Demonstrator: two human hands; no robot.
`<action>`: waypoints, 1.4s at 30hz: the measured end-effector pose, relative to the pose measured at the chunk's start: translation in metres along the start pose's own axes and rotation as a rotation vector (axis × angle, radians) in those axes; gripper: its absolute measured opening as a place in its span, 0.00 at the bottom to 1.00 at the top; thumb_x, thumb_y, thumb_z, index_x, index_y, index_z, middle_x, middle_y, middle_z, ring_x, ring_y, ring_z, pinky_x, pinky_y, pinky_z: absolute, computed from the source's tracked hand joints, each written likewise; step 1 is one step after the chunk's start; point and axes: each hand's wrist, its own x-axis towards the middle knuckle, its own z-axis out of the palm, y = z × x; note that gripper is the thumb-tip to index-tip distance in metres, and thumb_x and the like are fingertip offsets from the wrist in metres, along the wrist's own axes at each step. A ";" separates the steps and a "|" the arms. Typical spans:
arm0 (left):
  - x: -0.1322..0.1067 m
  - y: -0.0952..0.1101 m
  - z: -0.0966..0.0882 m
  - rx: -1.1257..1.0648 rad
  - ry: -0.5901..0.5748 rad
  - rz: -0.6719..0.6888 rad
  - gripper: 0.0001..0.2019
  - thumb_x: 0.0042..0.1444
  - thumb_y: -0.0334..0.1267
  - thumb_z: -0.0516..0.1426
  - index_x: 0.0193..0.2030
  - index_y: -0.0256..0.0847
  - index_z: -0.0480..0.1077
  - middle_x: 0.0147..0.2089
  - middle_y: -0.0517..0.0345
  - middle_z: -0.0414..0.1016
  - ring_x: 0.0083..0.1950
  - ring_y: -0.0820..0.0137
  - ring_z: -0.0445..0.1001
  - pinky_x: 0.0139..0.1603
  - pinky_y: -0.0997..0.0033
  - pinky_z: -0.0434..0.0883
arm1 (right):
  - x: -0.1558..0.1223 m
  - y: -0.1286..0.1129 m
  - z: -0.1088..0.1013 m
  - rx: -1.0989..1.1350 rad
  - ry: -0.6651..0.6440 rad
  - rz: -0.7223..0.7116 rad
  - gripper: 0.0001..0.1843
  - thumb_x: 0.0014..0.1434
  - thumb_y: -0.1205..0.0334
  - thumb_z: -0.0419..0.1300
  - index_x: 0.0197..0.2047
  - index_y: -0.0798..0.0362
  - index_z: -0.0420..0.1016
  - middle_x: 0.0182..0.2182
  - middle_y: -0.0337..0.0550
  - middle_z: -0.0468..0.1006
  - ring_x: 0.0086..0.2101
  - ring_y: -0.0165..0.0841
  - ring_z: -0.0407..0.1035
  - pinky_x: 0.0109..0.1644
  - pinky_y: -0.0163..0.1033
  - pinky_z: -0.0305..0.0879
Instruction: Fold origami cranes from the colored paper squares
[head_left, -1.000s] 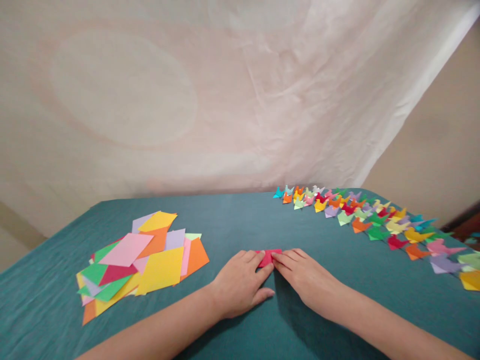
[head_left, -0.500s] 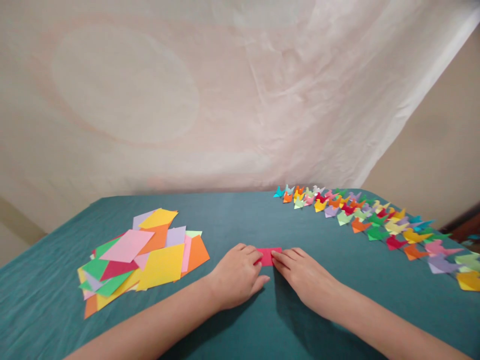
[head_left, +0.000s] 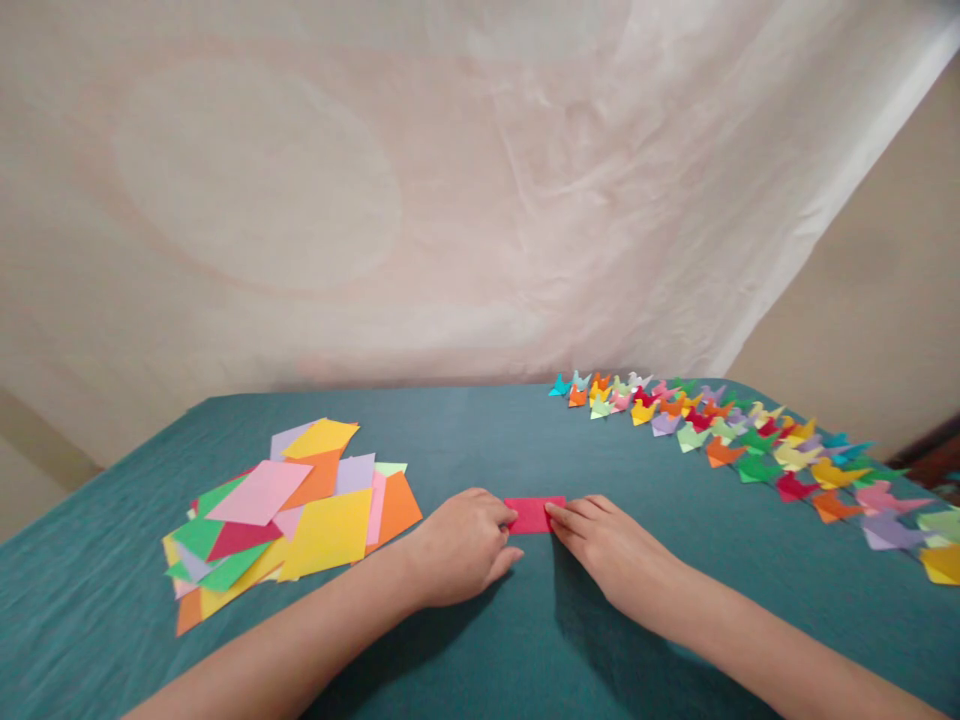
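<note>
A folded red paper (head_left: 531, 515), a small flat rectangle, lies on the teal cloth between my two hands. My left hand (head_left: 469, 548) has its fingers bent and held together at the paper's left end, its thumb set apart nearer to me. On the right end press the fingertips of my right hand (head_left: 596, 545), which are close together. The undersides of my fingers are hidden, and the paper's folded layers cannot be made out.
To the left lies a loose pile of coloured paper sheets (head_left: 326, 535). Several folded paper birds (head_left: 724, 453) stand in rows along the right side. The teal-covered table (head_left: 450, 430) ends at a pale hanging cloth (head_left: 480, 200).
My left hand has slid a little left along the red paper, so more of it shows. My right hand stays at the right end. The whole view has shifted slightly.
</note>
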 end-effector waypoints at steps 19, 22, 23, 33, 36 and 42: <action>0.001 -0.015 0.028 -0.281 0.251 -0.271 0.20 0.55 0.46 0.56 0.51 0.39 0.63 0.51 0.49 0.66 0.52 0.62 0.64 0.53 0.59 0.63 | 0.003 0.016 0.024 0.401 0.288 0.231 0.22 0.59 0.60 0.55 0.56 0.54 0.64 0.49 0.50 0.71 0.48 0.40 0.62 0.52 0.48 0.59; 0.003 -0.017 0.027 -0.336 0.244 -0.282 0.19 0.53 0.46 0.57 0.49 0.39 0.65 0.50 0.50 0.66 0.52 0.63 0.64 0.54 0.59 0.62 | 0.003 0.017 0.023 0.442 0.272 0.243 0.22 0.59 0.59 0.55 0.56 0.55 0.64 0.48 0.51 0.71 0.47 0.39 0.63 0.52 0.49 0.59; 0.004 -0.018 0.027 -0.361 0.242 -0.284 0.17 0.53 0.45 0.58 0.47 0.39 0.66 0.50 0.50 0.67 0.52 0.63 0.64 0.54 0.59 0.62 | 0.003 0.017 0.023 0.452 0.270 0.240 0.21 0.59 0.59 0.55 0.56 0.55 0.65 0.48 0.51 0.71 0.47 0.39 0.63 0.52 0.49 0.59; 0.025 -0.020 0.021 -0.879 0.164 -0.429 0.05 0.51 0.35 0.56 0.32 0.35 0.70 0.29 0.59 0.71 0.30 0.73 0.69 0.33 0.74 0.67 | 0.007 0.019 0.004 0.736 0.236 0.335 0.12 0.57 0.63 0.55 0.43 0.53 0.74 0.30 0.41 0.72 0.32 0.32 0.65 0.38 0.38 0.62; 0.036 -0.022 0.019 -1.069 0.291 -0.468 0.08 0.51 0.36 0.57 0.35 0.34 0.67 0.30 0.58 0.72 0.31 0.73 0.71 0.33 0.74 0.68 | 0.008 0.024 -0.008 0.940 0.167 0.387 0.10 0.56 0.59 0.56 0.35 0.55 0.76 0.25 0.38 0.71 0.25 0.29 0.63 0.30 0.35 0.58; 0.052 -0.018 0.022 -1.288 0.545 -0.473 0.18 0.52 0.40 0.59 0.47 0.36 0.61 0.43 0.50 0.72 0.41 0.69 0.73 0.44 0.66 0.70 | 0.010 0.029 -0.015 1.515 0.237 0.613 0.16 0.50 0.49 0.62 0.30 0.55 0.68 0.20 0.34 0.70 0.20 0.25 0.60 0.25 0.32 0.55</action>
